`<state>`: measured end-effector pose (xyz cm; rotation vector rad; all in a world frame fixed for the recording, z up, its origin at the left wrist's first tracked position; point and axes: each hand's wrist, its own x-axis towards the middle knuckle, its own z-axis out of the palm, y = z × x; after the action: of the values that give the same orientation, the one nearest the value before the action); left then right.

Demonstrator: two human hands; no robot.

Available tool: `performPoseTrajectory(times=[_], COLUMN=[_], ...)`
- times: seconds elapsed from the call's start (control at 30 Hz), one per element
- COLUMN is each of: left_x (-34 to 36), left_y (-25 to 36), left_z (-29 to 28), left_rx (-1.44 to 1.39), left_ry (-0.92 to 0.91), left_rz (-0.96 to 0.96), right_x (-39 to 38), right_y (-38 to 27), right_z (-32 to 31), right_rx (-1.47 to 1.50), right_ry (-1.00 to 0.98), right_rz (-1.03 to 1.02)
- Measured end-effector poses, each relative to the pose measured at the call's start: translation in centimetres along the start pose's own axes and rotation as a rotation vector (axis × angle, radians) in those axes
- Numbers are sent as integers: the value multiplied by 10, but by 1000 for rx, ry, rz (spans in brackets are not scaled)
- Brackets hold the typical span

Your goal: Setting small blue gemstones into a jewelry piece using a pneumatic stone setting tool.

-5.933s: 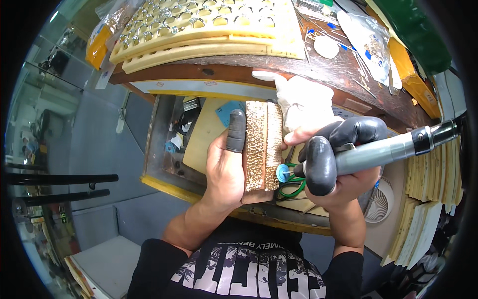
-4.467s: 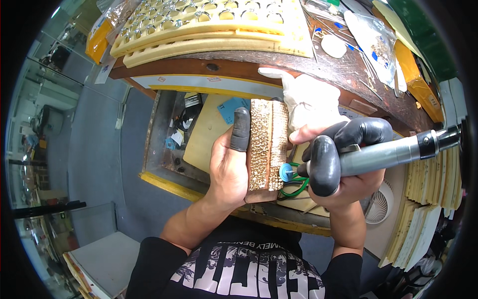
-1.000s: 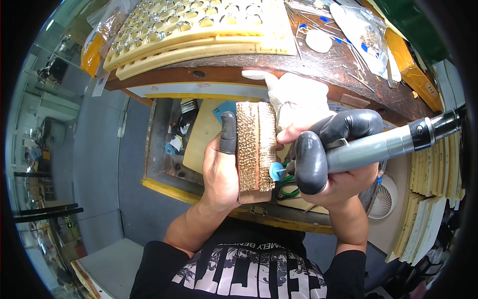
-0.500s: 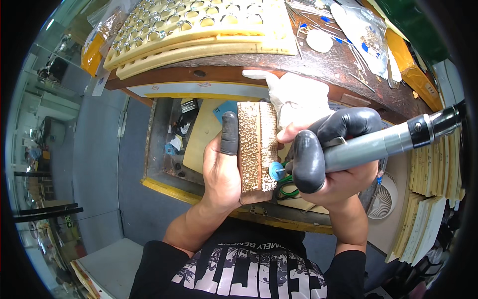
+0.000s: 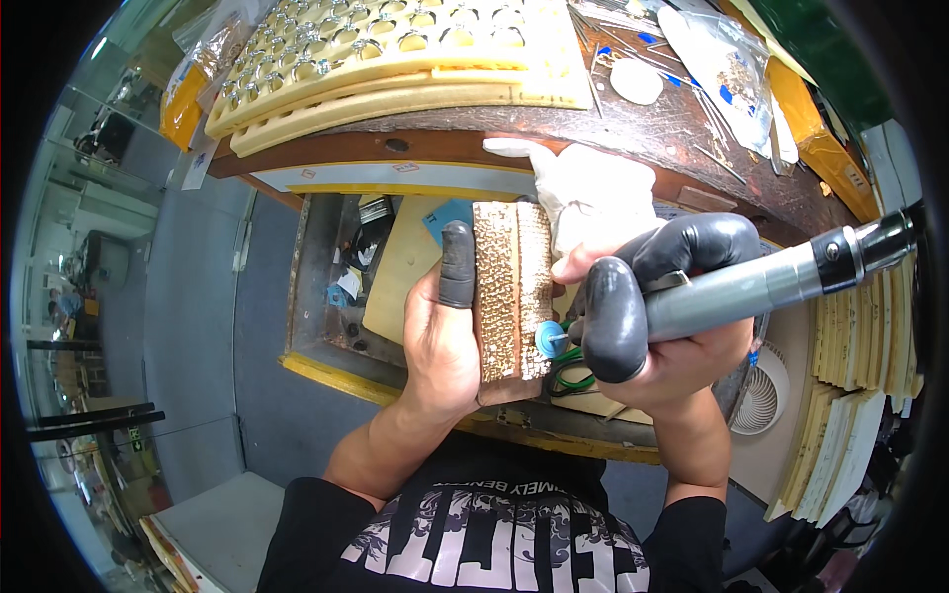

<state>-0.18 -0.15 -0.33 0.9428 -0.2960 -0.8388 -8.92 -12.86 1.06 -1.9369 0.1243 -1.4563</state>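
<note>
My left hand, a black cot on its thumb, is closed round the left side of a wooden block. Rows of small gold-coloured pieces cover the block's upper face in two bands, with a bare strip between them. My right hand grips a grey rotary handpiece like a pen, with black cots on the thumb and a finger. At the handpiece's tip a small blue disc meets the block's lower right edge; whether it spins cannot be made out.
Behind the block, a white glove-like form rests at the bench edge. Yellow trays of rings stand on the bench, beside thin rods and a plastic bag. An open drawer lies below my hands. Stacked boards and a small fan are at right.
The block and both hands have shifted very slightly to the right. The blue disc stays at the same lower right edge, and both grips are unchanged.
</note>
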Motion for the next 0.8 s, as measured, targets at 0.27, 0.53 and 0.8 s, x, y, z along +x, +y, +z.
performPoseTrajectory(times=[0.27, 0.53, 0.8], left_x=[0, 0, 0], left_y=[0, -1, 1], left_z=[-2, -3, 1], left_rx=[1, -37, -18], left_ry=[-15, -32, 2], left_rz=[17, 27, 0], right_x=[10, 8, 12], right_y=[-9, -7, -10], right_z=[-14, -15, -13], right_rx=[-44, -54, -102], right_ry=[-289, -243, -265], right_rz=[-62, -46, -58])
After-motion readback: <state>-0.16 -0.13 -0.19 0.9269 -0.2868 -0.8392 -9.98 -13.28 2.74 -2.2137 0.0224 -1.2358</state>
